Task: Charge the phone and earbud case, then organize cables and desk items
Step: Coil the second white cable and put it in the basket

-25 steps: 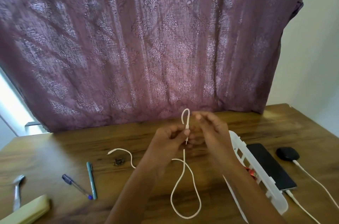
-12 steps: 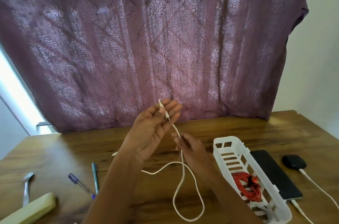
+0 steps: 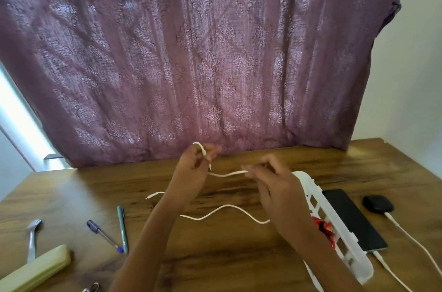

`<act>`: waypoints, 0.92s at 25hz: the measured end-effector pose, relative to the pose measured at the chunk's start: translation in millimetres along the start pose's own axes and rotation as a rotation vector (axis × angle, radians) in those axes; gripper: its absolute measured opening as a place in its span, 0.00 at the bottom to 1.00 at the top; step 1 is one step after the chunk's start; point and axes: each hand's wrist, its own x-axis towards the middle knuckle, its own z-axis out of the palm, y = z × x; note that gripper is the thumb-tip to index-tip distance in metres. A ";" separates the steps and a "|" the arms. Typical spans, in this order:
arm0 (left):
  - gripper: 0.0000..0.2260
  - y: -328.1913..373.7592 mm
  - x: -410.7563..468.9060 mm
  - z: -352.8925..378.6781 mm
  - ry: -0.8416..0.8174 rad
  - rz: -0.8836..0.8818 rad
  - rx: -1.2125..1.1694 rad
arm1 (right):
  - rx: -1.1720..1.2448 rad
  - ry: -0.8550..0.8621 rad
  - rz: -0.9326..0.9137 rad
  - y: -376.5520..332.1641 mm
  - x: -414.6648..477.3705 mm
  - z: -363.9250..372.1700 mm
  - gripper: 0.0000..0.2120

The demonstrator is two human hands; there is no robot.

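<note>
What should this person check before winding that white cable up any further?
1. Left hand grips the looped end of the thin white cable: ok.
2. Right hand pinches the cable further along: ok.
3. Slack on the wooden table lies apart from the teal pen and purple-capped pen: ok.
4. Room in the white slotted plastic basket, which holds a red cable: cannot tell, the arm hides part.
5. A white lead sits at the black phone, another at the black earbud case: ok; actually charging: cannot tell.
</note>
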 end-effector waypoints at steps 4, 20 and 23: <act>0.10 1.1 -14.7 9.5 -0.266 -0.047 0.000 | -0.011 0.128 -0.173 3.1 26.1 -16.6 0.11; 0.07 35.0 -32.3 26.1 -0.234 -0.143 -0.864 | 0.036 -0.111 0.175 31.5 32.3 22.4 0.17; 0.06 29.9 -23.7 17.9 -0.097 -0.066 -0.905 | -0.245 -0.224 0.091 22.7 4.1 32.9 0.20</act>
